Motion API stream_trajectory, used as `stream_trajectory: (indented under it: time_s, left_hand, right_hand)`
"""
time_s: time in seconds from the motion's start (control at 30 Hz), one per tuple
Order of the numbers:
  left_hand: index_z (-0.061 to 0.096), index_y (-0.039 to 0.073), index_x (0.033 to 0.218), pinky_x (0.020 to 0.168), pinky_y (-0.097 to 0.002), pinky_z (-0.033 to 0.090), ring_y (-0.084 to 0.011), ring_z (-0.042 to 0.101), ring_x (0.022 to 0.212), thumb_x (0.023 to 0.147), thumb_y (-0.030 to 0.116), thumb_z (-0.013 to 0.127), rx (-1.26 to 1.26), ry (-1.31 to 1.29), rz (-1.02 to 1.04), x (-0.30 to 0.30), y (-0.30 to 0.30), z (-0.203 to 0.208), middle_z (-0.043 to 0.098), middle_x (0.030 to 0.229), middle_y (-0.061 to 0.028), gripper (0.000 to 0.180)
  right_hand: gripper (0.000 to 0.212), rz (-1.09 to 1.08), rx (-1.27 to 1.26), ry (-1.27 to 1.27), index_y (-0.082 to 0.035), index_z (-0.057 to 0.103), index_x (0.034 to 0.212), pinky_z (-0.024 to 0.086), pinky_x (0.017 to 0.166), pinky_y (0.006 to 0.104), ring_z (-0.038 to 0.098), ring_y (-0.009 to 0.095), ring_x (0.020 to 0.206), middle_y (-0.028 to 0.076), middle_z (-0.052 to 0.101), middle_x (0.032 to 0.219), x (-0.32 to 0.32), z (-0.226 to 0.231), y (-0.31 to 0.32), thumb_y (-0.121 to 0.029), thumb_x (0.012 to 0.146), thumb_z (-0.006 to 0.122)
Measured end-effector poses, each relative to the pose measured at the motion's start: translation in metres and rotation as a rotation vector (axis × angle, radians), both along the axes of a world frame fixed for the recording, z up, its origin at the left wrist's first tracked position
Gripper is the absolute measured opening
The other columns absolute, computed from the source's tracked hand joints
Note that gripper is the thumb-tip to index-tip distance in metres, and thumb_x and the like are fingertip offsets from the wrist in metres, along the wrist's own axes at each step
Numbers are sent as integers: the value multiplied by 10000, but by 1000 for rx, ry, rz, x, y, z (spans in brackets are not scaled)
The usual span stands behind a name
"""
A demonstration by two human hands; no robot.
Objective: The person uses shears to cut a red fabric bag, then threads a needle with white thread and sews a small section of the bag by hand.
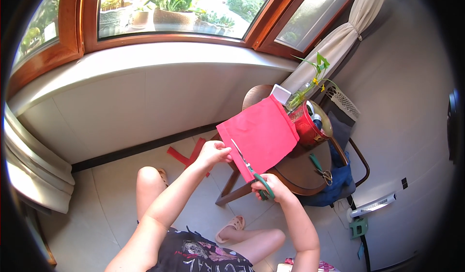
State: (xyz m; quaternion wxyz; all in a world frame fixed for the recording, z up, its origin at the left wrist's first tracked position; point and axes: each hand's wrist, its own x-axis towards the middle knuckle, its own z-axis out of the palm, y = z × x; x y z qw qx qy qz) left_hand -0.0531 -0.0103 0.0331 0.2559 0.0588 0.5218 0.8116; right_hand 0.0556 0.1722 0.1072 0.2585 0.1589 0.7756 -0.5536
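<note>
A pinkish-red piece of cloth [266, 131] is spread over a round wooden chair, covering part of its seat. My left hand [215, 153] pinches the cloth's near left edge between thumb and fingers. In my right hand [272, 188] is a pair of green-handled scissors [264, 182], with fingers wrapped round the loops. The blades lie along the cloth close to that left edge, pointing up toward the window. Whether the blades are apart is too small to make out. A narrow flap of cloth lies between the blades and my left hand.
Red strips [186, 156] lie on the tiled floor. On the brown chair seat [295, 175] sits a small green-handled tool [317, 163], beside a red bucket [307, 127] with things in it. A plant in a glass vase [298, 98] stands behind. Blue fabric [329, 187] hangs at the chair's side.
</note>
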Motion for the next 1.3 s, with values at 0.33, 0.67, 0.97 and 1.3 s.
stream_trajectory:
  time_s: [0.33, 0.67, 0.97, 1.3]
  left_hand:
    - [541, -37, 843, 621, -240, 502, -127, 575, 634, 768, 99, 559, 47, -25, -47, -5, -3, 4, 575, 727, -81, 157]
    - [546, -51, 816, 585, -243, 506, -142, 580, 607, 762, 95, 560, 84, -13, -17, -6, -2, -3, 581, 721, -108, 156]
    - [537, -28, 855, 635, -245, 502, -138, 580, 669, 775, 98, 543, 25, -16, -72, -3, 0, 8, 578, 761, -87, 150]
    - [543, -3, 797, 628, -248, 494, -128, 572, 650, 788, 113, 534, 49, -19, 50, -18, -3, -6, 575, 727, -76, 117]
  right_hand:
    - [209, 53, -177, 86, -39, 466, 731, 357, 375, 219, 441, 100, 431, 30, 447, 539, -20, -15, 4, -197, 677, 592]
    - [208, 79, -31, 90, -47, 464, 648, 353, 366, 220, 433, 95, 399, 26, 440, 500, -23, -15, -3, -211, 657, 594]
    - [212, 60, -94, 138, -43, 477, 646, 342, 358, 219, 432, 92, 392, 23, 462, 504, -33, -18, -7, -233, 689, 561]
    - [228, -5, -139, 66, -44, 498, 697, 343, 354, 217, 431, 89, 394, 16, 470, 520, -38, -18, -10, -266, 706, 551]
